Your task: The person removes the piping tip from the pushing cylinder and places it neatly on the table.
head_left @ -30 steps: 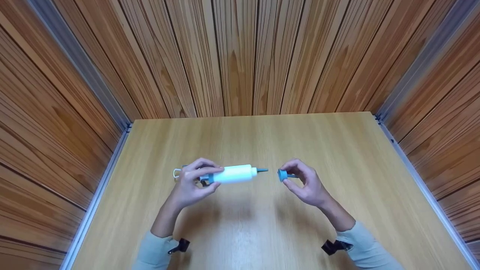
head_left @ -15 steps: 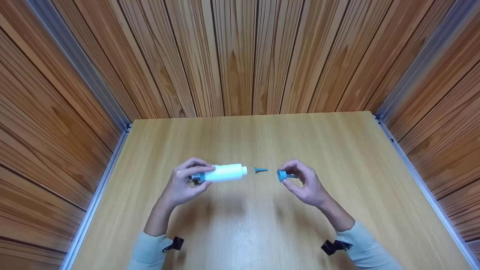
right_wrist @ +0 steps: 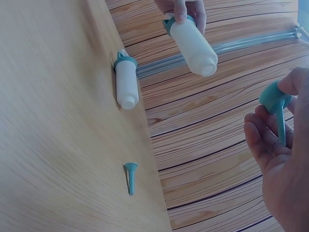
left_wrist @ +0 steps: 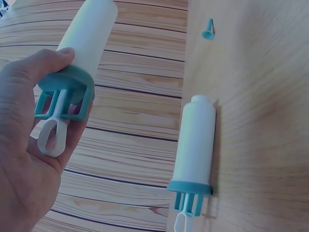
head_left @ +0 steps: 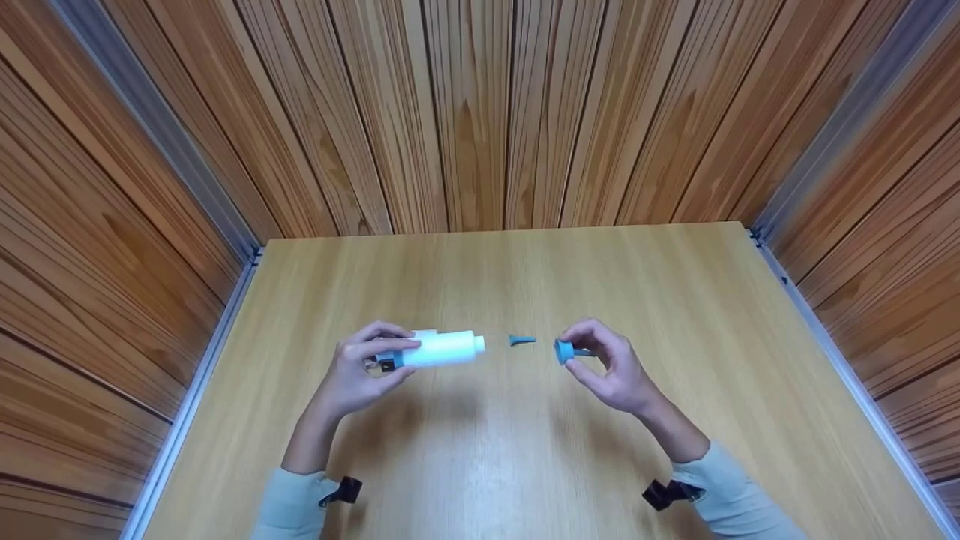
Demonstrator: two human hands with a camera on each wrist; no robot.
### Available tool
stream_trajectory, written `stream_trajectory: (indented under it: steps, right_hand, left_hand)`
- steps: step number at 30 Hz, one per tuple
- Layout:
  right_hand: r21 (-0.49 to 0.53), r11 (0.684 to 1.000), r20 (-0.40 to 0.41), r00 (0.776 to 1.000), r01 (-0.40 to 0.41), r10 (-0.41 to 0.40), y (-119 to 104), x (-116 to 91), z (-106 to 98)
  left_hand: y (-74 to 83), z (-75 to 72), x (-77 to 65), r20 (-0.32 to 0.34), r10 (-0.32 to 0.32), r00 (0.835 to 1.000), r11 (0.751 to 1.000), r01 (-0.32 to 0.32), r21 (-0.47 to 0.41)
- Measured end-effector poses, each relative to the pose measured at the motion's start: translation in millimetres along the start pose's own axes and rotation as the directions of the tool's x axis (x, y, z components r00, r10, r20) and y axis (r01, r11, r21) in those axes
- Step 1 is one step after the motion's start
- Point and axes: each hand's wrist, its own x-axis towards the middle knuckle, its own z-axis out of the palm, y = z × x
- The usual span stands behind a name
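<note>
My left hand [head_left: 367, 375] grips a white plastic syringe [head_left: 446, 350] round its teal collar, raised above the table with its blunt tip pointing right. The syringe's white ring handle [left_wrist: 52, 137] shows by the palm in the left wrist view. Thumb and fingers of my right hand [head_left: 615, 375] pinch a teal funnel-shaped nozzle [right_wrist: 275, 99], wide end facing left in the head view. On the table lie a second, similar syringe [left_wrist: 195, 140], mostly hidden behind the held one in the head view, and a smaller teal nozzle [head_left: 521, 340] between the hands.
The pale wooden table [head_left: 495, 277] is bounded by wood-plank walls [head_left: 480, 112] at the back and sides. Grey metal rails [head_left: 195, 435] run along its side edges. A small black device [head_left: 343, 491] is strapped at the left wrist, another [head_left: 667, 493] at the right.
My left hand has moved left with the syringe, so its tip no longer lines up with the small nozzle on the table. The right hand and its nozzle have stayed in place.
</note>
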Motion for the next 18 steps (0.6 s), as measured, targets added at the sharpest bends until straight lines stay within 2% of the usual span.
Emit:
stream_trajectory:
  steps: [8,18]
  right_hand:
    - [0.019,1.000,0.004,1.000,0.019,-0.019,-0.8,1.3,1.1]
    - [0.004,1.000,0.011,1.000,0.011,-0.011,0.6,0.4,1.0]
  left_hand:
    - [-1.2,-0.5,-7.2,0.028,-0.103,0.994,0.995,0.102,0.019]
    - [-9.1,0.3,-18.2,0.044,-0.248,0.968,0.968,0.246,0.043]
